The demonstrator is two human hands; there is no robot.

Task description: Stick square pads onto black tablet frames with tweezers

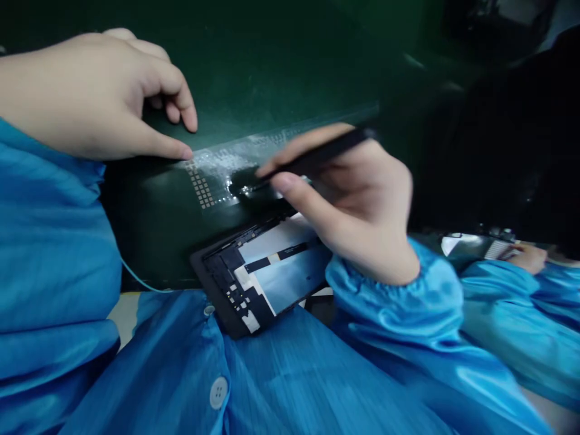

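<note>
A clear plastic sheet (217, 163) lies on the green table, with rows of small square beige pieces (200, 184) along its left end. My left hand (131, 96) rests its thumb tip on the sheet's upper left corner; the index finger is bent and well apart from the thumb. Pinched in my right hand (357, 193) is a slim black tool, which looks like tweezers (317, 151); its thin tip points down-left at the sheet. Below sits an opened tablet-like device (272, 260), inner parts facing up, tilted over the table's front edge. My right hand partly covers its right end.
The green table mat (272, 54) stretches beyond the sheet. A dark bulky shape (507, 139) takes up the right side. At the far right a co-worker's hand (528, 258) and blue sleeve show. A thin blue cord (140, 281) runs by my left sleeve.
</note>
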